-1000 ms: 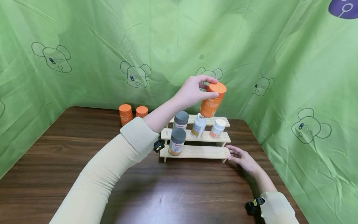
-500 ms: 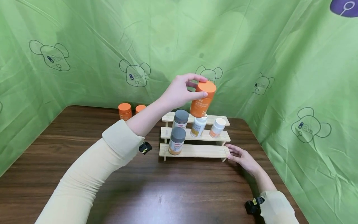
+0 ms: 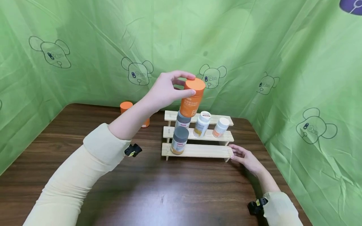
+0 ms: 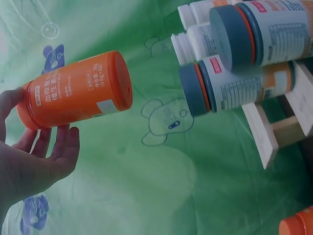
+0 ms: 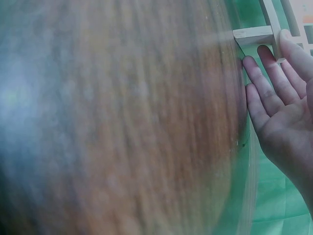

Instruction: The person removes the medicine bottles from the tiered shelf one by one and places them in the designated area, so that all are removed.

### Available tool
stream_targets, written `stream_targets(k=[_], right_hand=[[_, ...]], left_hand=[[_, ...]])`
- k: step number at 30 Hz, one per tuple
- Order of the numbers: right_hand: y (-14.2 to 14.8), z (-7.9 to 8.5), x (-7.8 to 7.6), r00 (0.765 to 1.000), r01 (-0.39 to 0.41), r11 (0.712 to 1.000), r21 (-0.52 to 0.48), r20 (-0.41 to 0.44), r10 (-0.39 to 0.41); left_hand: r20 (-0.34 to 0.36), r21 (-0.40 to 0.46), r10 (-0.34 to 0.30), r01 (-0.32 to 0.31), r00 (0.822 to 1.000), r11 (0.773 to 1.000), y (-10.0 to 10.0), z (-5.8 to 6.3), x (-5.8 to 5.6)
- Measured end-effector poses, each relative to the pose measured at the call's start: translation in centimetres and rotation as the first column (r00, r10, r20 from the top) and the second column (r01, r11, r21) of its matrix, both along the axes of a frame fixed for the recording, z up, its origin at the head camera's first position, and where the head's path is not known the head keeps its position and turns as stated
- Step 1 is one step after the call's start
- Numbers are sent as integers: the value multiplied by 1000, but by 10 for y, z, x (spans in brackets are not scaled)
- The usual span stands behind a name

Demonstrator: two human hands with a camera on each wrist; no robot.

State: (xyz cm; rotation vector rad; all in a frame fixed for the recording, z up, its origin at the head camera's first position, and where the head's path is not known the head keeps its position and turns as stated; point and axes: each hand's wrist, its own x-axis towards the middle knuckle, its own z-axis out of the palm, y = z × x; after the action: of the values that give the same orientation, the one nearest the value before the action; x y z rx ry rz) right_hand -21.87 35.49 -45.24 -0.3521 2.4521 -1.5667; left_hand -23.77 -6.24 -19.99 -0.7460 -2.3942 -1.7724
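Observation:
In the head view my left hand point(image 3: 167, 89) grips an orange supplement bottle point(image 3: 190, 105) by its cap, thumb on the near side. The bottle is tilted slightly and overlaps the top step of a three-step wooden display shelf point(image 3: 206, 151); the left wrist view shows its orange base point(image 4: 122, 81) apart from the shelf's bottles. At the right end of the lowest step, my right hand point(image 3: 249, 161) touches the wood with thumb and fingertips, its fingers loosely extended. A grey-capped bottle point(image 3: 180, 141) stands on that step. Another grey-capped bottle point(image 3: 182, 121) is behind it, partly covered by the orange one.
Two white bottles, a taller one point(image 3: 202, 125) and a shorter one point(image 3: 221, 128), stand on the middle step. Behind my left forearm are an orange bottle point(image 3: 126, 106) and part of another point(image 3: 145, 123) on the brown table point(image 3: 158, 188). Green fabric point(image 3: 175, 37) encloses the table's back and sides.
My left hand has carried the orange bottle leftward along the shelf's back, from above the taller white bottle to above the rear grey-capped one. My right hand has stayed at the shelf's end.

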Motion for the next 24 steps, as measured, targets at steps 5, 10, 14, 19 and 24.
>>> stream_targets(k=[5,10,14,19,24], right_hand=[[0,1,0,1000,-10,1000,14,-9,10],[0,2,1,1000,-14,1000,8,-8,14],[0,3,0,1000,-26,1000,3,-7,26],[0,4,1,1000,-29,1000,7,-3,29],[-1,5,3,1000,-21,1000,6,11,21]], left_hand=[[5,27,13,-14,1000,1000,-16,-3,3],[27,51,48,-49,998,998,-34,-5,8],[54,65,68,-71,996,995,-48,-7,12],[51,60,93,-96,994,994,-62,-11,14],[47,42,126,-128,991,991,-75,-14,15]])
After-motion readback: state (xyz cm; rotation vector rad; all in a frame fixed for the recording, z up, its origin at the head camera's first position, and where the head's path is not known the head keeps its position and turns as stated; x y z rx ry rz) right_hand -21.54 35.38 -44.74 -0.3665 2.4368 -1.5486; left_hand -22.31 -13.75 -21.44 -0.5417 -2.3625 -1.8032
